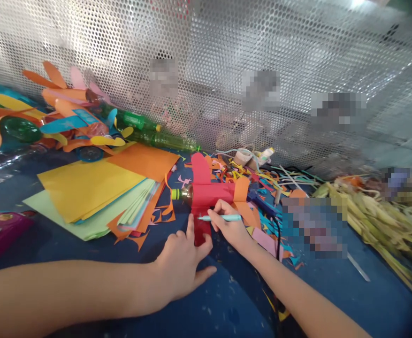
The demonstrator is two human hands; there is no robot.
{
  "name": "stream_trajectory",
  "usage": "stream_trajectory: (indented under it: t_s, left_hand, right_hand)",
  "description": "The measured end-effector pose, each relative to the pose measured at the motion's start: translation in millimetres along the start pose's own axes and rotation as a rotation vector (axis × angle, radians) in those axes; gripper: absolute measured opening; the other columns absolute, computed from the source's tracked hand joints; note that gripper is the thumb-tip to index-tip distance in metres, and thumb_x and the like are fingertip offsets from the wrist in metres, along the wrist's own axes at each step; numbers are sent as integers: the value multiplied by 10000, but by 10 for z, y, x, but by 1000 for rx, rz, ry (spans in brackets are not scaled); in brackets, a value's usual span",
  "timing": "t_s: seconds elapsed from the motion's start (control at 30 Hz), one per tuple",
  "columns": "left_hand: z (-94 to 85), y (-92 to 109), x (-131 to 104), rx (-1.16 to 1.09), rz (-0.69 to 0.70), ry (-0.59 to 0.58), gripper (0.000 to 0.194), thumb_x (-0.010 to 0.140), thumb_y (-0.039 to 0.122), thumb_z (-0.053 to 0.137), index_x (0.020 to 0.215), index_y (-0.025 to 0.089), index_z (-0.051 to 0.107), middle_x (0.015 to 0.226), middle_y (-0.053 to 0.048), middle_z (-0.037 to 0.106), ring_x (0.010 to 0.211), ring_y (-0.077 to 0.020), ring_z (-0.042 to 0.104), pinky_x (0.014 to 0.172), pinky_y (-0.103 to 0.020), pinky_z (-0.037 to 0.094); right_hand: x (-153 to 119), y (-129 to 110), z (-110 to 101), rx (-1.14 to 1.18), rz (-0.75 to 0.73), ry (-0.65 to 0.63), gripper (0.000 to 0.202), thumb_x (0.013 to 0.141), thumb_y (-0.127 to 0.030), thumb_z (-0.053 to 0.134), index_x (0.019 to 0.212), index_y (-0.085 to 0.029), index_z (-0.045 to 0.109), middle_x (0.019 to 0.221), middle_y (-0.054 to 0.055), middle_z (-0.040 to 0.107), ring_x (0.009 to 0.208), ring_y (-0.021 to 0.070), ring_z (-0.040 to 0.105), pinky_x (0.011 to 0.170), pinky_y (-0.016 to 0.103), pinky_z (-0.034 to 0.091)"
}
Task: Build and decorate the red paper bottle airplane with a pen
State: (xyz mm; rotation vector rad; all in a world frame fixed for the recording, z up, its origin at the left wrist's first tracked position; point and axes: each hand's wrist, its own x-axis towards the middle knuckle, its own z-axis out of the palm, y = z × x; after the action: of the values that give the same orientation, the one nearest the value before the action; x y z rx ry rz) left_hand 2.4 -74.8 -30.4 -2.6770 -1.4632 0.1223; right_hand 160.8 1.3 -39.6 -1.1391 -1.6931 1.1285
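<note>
A plastic bottle wrapped in red paper (213,194) lies on its side, its yellow-green cap (175,194) pointing left. Red paper wings stick out from both sides, and orange paper fins (241,189) sit at its right end. My right hand (230,226) pinches a light blue pen (231,218), whose tip is at the near red wing (202,230). On that wing's left edge rests the extended index finger of my left hand (185,256). Its thumb is spread and it grips nothing. Whether the pen has left a mark is too small to tell.
Coloured paper sheets (96,183) are stacked at left, beside a purple box (5,230). Paper-covered bottles (72,117) pile up behind them. Paper scraps (223,164), a dark blue tool with a black cord (262,205) and dry husks (375,225) lie rightward. A perforated metal wall (121,42) closes the back.
</note>
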Motion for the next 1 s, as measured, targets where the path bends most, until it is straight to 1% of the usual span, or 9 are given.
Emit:
stream_trajectory:
  t_s: [0.2,0.47,0.77,1.0]
  left_hand:
    - [22,-2,13,21,3,14,611,882,645,244,1308,250,433,1405,-314,357,707,-319,627,534,-384,452]
    - [-32,-7,-4,35,17,-10,592,886,634,259,1299,251,441,1383,-282,415,698,-308,626,531,-383,464]
    - [-44,-10,-2,27,18,-19,593,884,635,273,1307,253,438,1386,-275,416,714,-298,629,542,-380,472]
    - [-48,-10,9,38,20,-24,583,891,626,256,1304,262,448,1389,-275,412,690,-297,622,529,-381,465]
  right_hand:
    - [-3,-6,0,6,6,-8,269,868,-332,531,667,-223,389,461,-78,479,435,95,422,497,232,341]
    - [-13,-38,6,10,28,-18,264,868,-316,536,672,-222,388,478,-73,490,448,96,435,508,232,351]
    - [-22,-48,12,11,30,-22,261,869,-303,535,671,-222,384,476,-74,487,452,98,439,514,235,355]
    - [-19,-37,7,23,25,-34,255,875,-305,532,680,-223,390,493,-71,497,465,101,453,524,238,365]
